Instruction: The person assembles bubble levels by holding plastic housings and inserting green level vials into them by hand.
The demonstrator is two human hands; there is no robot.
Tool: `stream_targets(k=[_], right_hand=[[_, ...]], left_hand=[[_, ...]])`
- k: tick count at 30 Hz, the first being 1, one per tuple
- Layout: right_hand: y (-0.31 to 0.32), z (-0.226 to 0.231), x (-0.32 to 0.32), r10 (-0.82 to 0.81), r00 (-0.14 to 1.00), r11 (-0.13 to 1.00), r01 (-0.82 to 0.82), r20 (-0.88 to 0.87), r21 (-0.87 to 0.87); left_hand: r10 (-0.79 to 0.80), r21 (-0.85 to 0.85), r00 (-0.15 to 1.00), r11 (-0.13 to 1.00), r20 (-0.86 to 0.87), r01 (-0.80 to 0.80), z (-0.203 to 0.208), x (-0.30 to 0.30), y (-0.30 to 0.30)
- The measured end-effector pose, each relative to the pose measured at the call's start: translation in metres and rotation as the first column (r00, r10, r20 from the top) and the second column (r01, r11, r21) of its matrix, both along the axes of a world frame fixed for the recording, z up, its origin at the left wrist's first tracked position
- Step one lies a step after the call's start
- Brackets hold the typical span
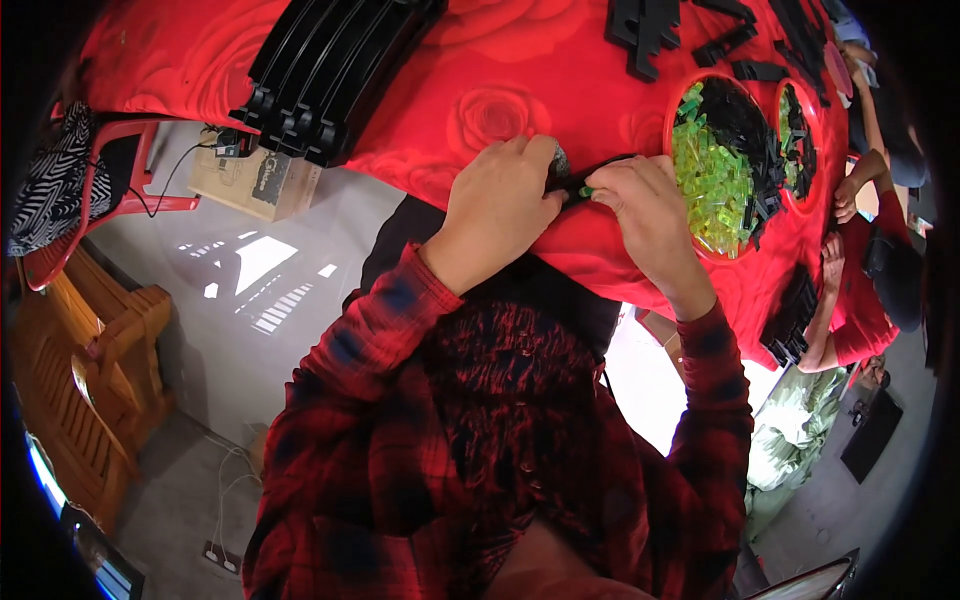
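Note:
At the near edge of the red rose-patterned tablecloth (600,100), my left hand (503,205) closes round a dark part, mostly hidden under the fingers. A grey rounded end (560,160) shows past the fingertips. My right hand (645,215) pinches a small green piece (586,191) against the dark part, and the two hands almost meet. Right beside my right hand sits a red-rimmed basket (672,125) heaped with translucent yellow-green pieces (715,180) and small black pieces (745,125).
Long black slotted strips (335,65) lie side by side at the upper left. Black parts (640,35) are scattered at the far right, near a second red-rimmed basket (812,150). Other people's hands (832,262) work along the right edge. A cardboard box (250,180) stands on the floor, left.

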State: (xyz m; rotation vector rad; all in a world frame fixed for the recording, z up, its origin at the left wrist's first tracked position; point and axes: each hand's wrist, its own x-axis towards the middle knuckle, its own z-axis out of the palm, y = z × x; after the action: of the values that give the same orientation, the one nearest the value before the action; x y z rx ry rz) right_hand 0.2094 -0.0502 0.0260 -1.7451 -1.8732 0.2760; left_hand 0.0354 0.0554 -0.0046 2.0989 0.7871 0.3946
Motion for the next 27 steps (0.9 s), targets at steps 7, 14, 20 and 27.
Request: stream_targets(k=[7,14,20,27], right_hand=[[0.004,0.006,0.003,0.141,0.989,0.989,-0.138,0.051,-0.059],[0.005,0.013,0.007,0.168,0.985,0.980,-0.163,0.034,-0.110],[0.014,0.020,0.011,0.256,0.966,0.957,-0.247,0.042,-0.150],[0.016,0.021,0.011,0.286,0.955,0.946,-0.269,0.079,-0.182]], left_hand=[[-0.001,-0.021,0.999,1.000,-0.039,0.000,0.002,-0.001,-0.001],[-0.002,-0.010,0.999,1.000,-0.052,0.002,0.002,-0.001,0.000],[-0.004,-0.012,0.998,1.000,-0.056,0.003,0.003,0.000,0.000],[-0.004,-0.012,0.998,1.000,-0.058,0.003,0.003,0.000,0.000]])
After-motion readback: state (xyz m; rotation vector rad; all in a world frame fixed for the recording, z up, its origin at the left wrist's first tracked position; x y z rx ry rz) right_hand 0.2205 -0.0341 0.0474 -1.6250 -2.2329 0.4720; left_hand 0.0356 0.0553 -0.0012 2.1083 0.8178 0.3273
